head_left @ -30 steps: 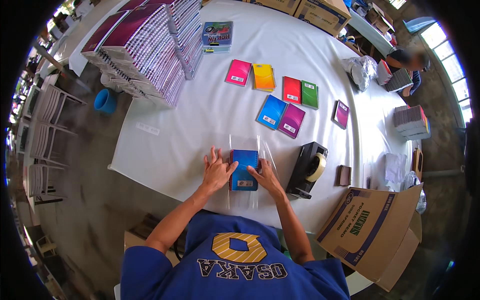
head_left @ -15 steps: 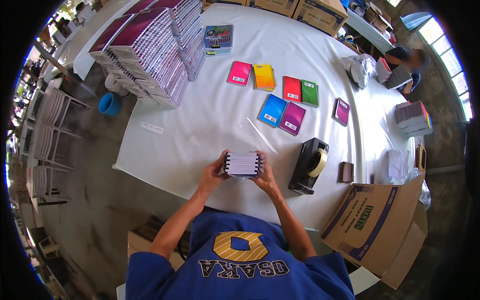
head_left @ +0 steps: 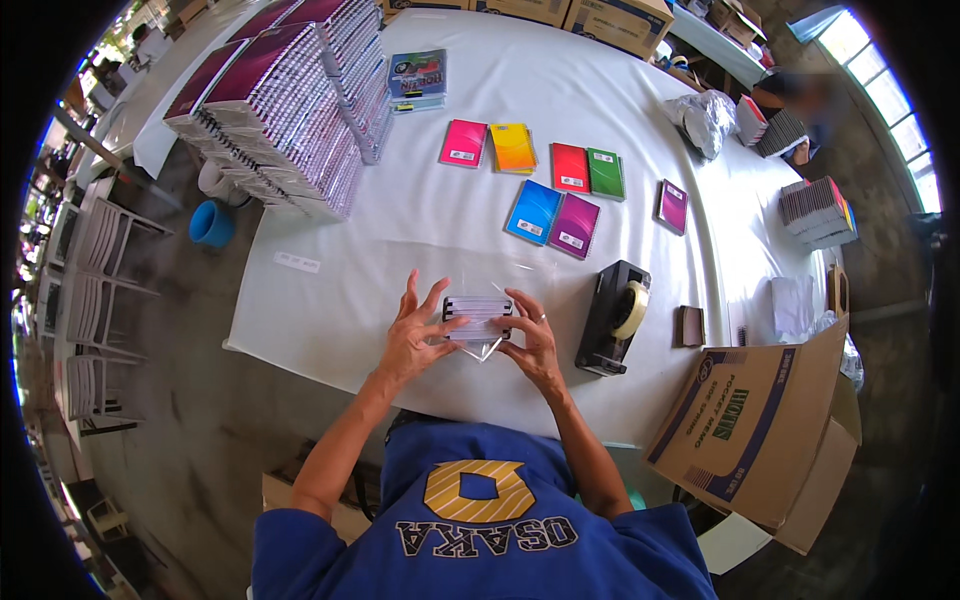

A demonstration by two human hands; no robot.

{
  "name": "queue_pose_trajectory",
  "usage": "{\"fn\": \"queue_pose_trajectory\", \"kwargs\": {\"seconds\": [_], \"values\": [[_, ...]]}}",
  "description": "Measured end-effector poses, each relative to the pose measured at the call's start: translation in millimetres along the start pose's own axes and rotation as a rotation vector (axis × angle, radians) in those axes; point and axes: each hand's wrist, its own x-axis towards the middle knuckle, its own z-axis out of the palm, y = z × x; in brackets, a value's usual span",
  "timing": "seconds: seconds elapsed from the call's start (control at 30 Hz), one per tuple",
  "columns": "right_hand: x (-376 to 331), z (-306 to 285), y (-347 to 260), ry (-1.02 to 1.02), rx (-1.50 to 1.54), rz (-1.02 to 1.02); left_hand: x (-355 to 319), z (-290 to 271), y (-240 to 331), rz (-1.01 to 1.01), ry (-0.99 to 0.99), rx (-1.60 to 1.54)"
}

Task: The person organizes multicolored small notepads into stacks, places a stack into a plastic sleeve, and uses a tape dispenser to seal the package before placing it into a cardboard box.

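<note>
A stack of small spiral notebooks (head_left: 478, 308), its page edges facing up, stands in clear plastic film at the near side of the table. My left hand (head_left: 408, 335) grips its left side, thumb and one finger at the stack, the other fingers stretched away. From the right, my right hand (head_left: 530, 340) presses its fingers and thumb against the stack and film. A pointed flap of film (head_left: 484, 350) sticks out toward me between the thumbs. Beyond the hands lie pink (head_left: 463, 144), yellow (head_left: 512, 147), red (head_left: 571, 167), green (head_left: 606, 173), blue (head_left: 533, 212) and purple (head_left: 574, 226) notebooks.
A black tape dispenser (head_left: 607, 325) stands right of my hands. An open cardboard box (head_left: 745, 420) is at the near right. Tall stacks of spiral notebooks (head_left: 270, 100) rise at the far left. Another person (head_left: 785, 100) sits at the far right beside notebook stacks.
My fingers have shifted from clasping the stack's sides to its near end, with some left fingers now spread. A pointed film flap now shows toward me. The whole view has shifted slightly.
</note>
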Motion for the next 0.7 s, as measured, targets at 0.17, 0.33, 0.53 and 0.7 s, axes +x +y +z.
{"fn": "queue_pose_trajectory", "kwargs": {"seconds": [0.17,0.33,0.53,0.7], "values": [[10,1,-12,0.007,-0.075,-0.066,14,-10,8,0.062,-0.088,0.227],[22,-2,-22,-0.033,-0.141,0.023,29,-15,6,0.059,-0.158,0.237],[38,-8,-25,-0.038,-0.1,0.086,50,-16,4,-0.003,-0.133,-0.062],[48,-9,-32,-0.004,-0.031,0.316,69,-11,-28,-0.304,-0.386,-0.468]]}}
